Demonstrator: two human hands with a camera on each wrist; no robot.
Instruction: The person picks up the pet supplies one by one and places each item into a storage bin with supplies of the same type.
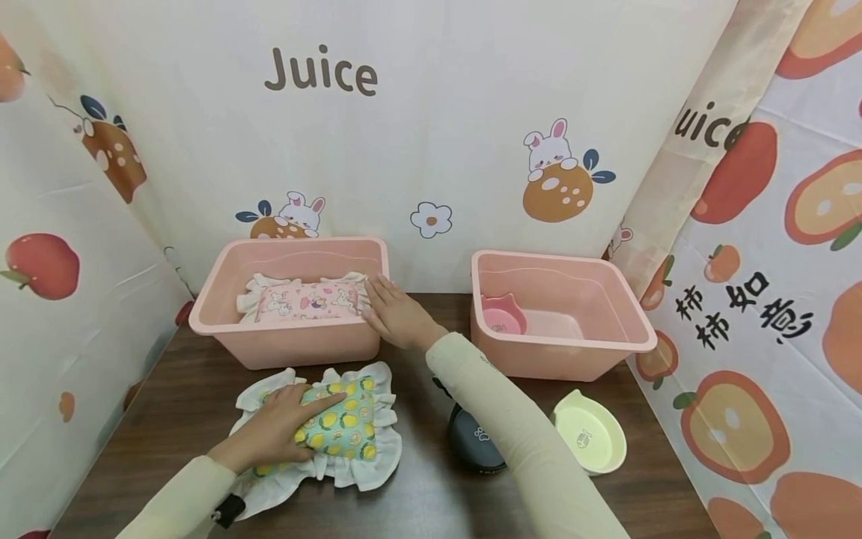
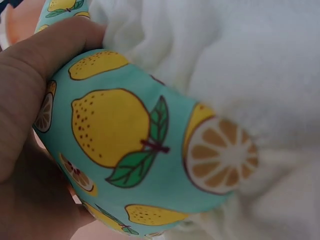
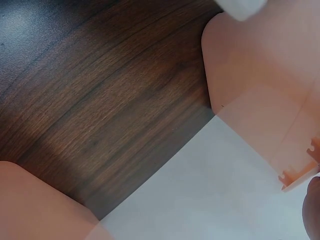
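Note:
My left hand (image 1: pixel 272 427) grips a small mint-green pillow (image 1: pixel 350 419) printed with lemons and edged with a white ruffle. In the left wrist view, thumb and fingers curl round the lemon-print pillow (image 2: pixel 112 130). My right hand (image 1: pixel 400 311) lies with straight fingers over the right rim of the left pink bin (image 1: pixel 310 348), its fingertips right by the ruffle of a pink pillow (image 1: pixel 306 301). That bunny-print pillow lies inside the bin. Only a fingertip (image 3: pixel 312 207) of this hand shows in the right wrist view, beside the bin's outer wall (image 3: pixel 265 65).
A second pink bin (image 1: pixel 552 359) stands at the right, a pink cat-eared bowl (image 1: pixel 503 314) in its left part. Before it on the dark wood table (image 1: pixel 417 509) are a black bowl (image 1: pixel 471 442), partly behind my right sleeve, and a pale green bowl (image 1: pixel 589 434). Printed cloth hangs behind.

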